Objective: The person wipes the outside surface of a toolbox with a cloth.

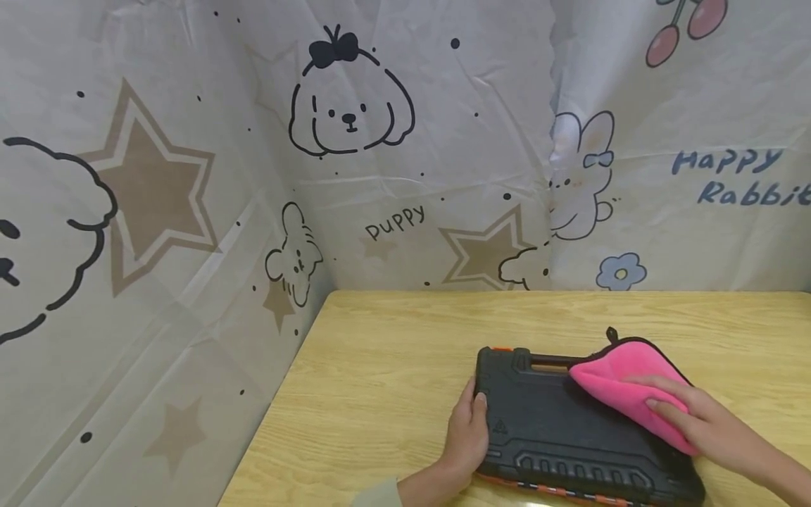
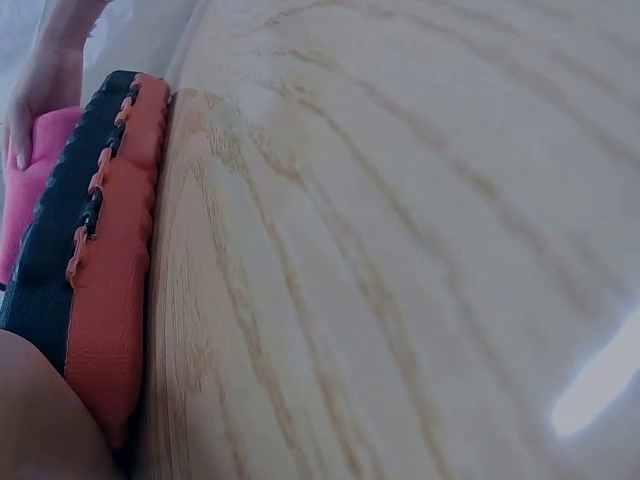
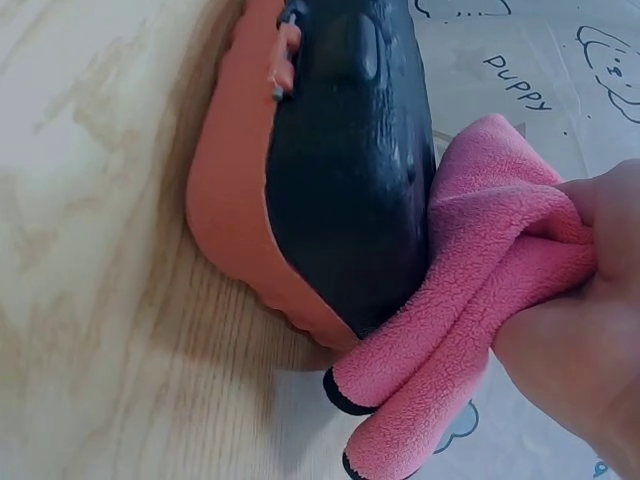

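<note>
A black and orange plastic case (image 1: 538, 426) lies flat on the table, its ribbed black lid facing up. Along its left side my left hand (image 1: 467, 436) grips the edge, thumb at the lid's rim. In the left wrist view the orange lower half (image 2: 118, 300) and its hinges show. My right hand (image 1: 712, 422) holds a folded pink plush cloth (image 1: 633, 384) with black edging against the lid's right part. From the right wrist, the bunched cloth (image 3: 450, 290) sits between thumb and fingers, touching the case's black side (image 3: 345, 190).
The wood-grain table (image 1: 380, 352) extends left of and behind the case. A printed fabric curtain (image 1: 405, 169) with puppies, stars and rabbits hangs along the table's left and back edges.
</note>
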The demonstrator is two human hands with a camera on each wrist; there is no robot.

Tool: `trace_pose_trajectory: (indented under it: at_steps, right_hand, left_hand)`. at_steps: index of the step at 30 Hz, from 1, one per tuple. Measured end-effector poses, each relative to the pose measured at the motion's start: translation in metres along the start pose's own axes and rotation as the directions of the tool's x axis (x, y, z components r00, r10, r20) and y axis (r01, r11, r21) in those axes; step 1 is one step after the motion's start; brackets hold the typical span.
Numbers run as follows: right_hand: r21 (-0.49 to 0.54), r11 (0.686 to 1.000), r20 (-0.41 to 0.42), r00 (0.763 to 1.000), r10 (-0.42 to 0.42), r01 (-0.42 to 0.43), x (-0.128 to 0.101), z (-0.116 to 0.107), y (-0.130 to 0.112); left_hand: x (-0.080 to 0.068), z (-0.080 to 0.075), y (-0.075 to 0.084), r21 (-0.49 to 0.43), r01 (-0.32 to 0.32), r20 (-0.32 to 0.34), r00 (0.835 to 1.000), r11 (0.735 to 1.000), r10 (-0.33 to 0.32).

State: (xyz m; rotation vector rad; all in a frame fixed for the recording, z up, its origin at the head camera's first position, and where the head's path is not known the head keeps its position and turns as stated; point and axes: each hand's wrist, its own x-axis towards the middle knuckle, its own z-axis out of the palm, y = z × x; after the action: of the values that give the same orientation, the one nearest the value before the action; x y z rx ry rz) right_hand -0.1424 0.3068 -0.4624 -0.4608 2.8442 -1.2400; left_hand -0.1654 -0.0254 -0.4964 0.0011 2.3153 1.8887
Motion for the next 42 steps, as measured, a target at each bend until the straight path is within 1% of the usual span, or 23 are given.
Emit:
trace_pose_trajectory:
  at_steps: [1, 7, 10, 14, 16, 20, 23, 25, 27, 29, 32, 36, 39, 41, 42]
  right_hand:
    - [0.004, 1.000, 0.004, 1.000, -0.002, 0.002, -0.002, 0.000, 0.000]
    - [0.029, 0.997, 0.032, 0.997, -0.077, 0.076, -0.013, 0.004, 0.001]
    - [0.052, 0.997, 0.069, 0.995, -0.066, 0.062, -0.019, 0.007, 0.000]
    - [0.030, 0.999, 0.139, 0.990, -0.031, 0.027, -0.028, 0.008, -0.003]
    - [0.030, 0.999, 0.177, 0.983, -0.036, 0.031, -0.031, 0.009, -0.005]
    - [0.079, 0.988, 0.186, 0.972, -0.146, 0.134, -0.036, 0.012, -0.002]
    - [0.081, 0.963, 0.135, 0.955, -0.265, 0.256, -0.041, 0.016, 0.004]
    - [0.063, 0.955, 0.114, 0.948, -0.296, 0.291, -0.045, 0.017, 0.007]
    - [0.059, 0.949, 0.109, 0.943, -0.313, 0.309, -0.048, 0.018, 0.010]
    - [0.070, 0.948, 0.118, 0.941, -0.316, 0.310, -0.050, 0.019, 0.011]
    - [0.091, 0.959, 0.156, 0.947, -0.280, 0.269, -0.052, 0.018, 0.012]
    - [0.104, 0.961, 0.203, 0.940, -0.273, 0.257, -0.052, 0.016, 0.012]
    - [0.154, 0.961, 0.225, 0.939, -0.259, 0.228, -0.052, 0.012, 0.011]
    - [0.194, 0.966, 0.231, 0.949, -0.216, 0.173, -0.051, 0.008, 0.009]
    - [0.215, 0.968, 0.232, 0.957, -0.175, 0.125, -0.051, 0.006, 0.007]
  left_hand:
    - [0.000, 0.000, 0.000, -0.005, -0.001, 0.002, 1.000, 1.000, 0.001]
    - [0.000, 0.001, 0.001, -0.013, 0.004, 0.008, 1.000, 1.000, -0.004]
    - [0.000, 0.000, 0.001, -0.018, 0.006, 0.009, 1.000, 1.000, -0.006]
    - [0.000, 0.000, 0.001, -0.028, 0.005, 0.011, 1.000, 1.000, -0.005]
    - [0.001, 0.000, 0.001, -0.028, 0.003, 0.013, 1.000, 1.000, -0.003]
    - [0.001, -0.001, 0.001, -0.031, 0.003, 0.019, 1.000, 1.000, -0.003]
    - [0.002, 0.000, 0.002, -0.023, 0.007, 0.015, 1.000, 1.000, -0.007]
    - [0.002, 0.000, 0.002, -0.013, 0.011, 0.011, 1.000, 1.000, -0.011]
    - [0.002, 0.001, 0.002, 0.001, 0.011, 0.006, 1.000, 1.000, -0.011]
    - [0.002, 0.001, 0.001, 0.011, 0.011, 0.003, 1.000, 1.000, -0.011]
    - [0.002, 0.001, 0.001, 0.012, 0.012, -0.002, 1.000, 1.000, -0.012]
    - [0.001, 0.000, 0.001, 0.007, 0.013, 0.004, 1.000, 1.000, -0.013]
    - [0.001, 0.000, 0.001, 0.002, 0.013, 0.010, 1.000, 1.000, -0.013]
    - [0.000, -0.001, 0.002, -0.006, 0.009, 0.014, 1.000, 1.000, -0.009]
    - [0.000, -0.001, 0.002, -0.012, 0.007, 0.017, 1.000, 1.000, -0.007]
